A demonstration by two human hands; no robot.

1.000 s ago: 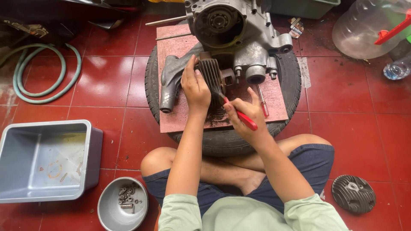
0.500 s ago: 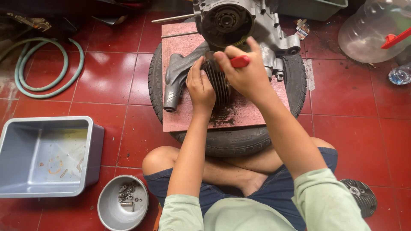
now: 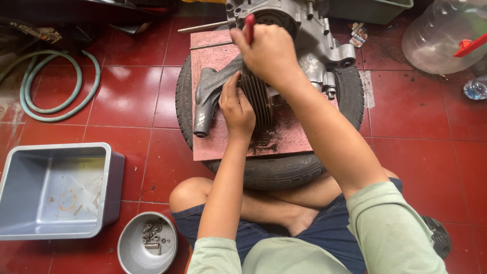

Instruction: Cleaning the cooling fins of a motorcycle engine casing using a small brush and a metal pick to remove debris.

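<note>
1. Finned cylinder (image 3: 255, 99): dark, ribbed, lying on a reddish board (image 3: 284, 139) atop a tyre (image 3: 276, 170), touching the grey engine casing (image 3: 309, 30) behind it.
2. Left hand (image 3: 236, 107): fingers pressed together, flat against the left side of the fins, steadying the part.
3. Right hand (image 3: 269, 53): fist closed round a red-handled tool (image 3: 249, 26), held over the top of the cylinder; working end hidden behind the hand.
4. Handling note, as a judgement: best done with short, controlled strokes along the fins, not across them; left palm kept firm so the part does not roll on the board; thin fin edges likely to bend or chip under heavy pressure.
5. Dark crumbs of dirt scattered on the board below the cylinder.
6. Grey rectangular tub (image 3: 56, 190), on the floor tiles at left: a few small rusty bits and stains on the bottom.
7. Round metal bowl (image 3: 147, 246), just beside the tub: small bolts and nuts heaped in the middle.
8. Large clear water bottle (image 3: 439, 38), upper right: contents not discernible.
9. Green hose (image 3: 50, 86), coiled at upper left, well apart from the work.
</note>
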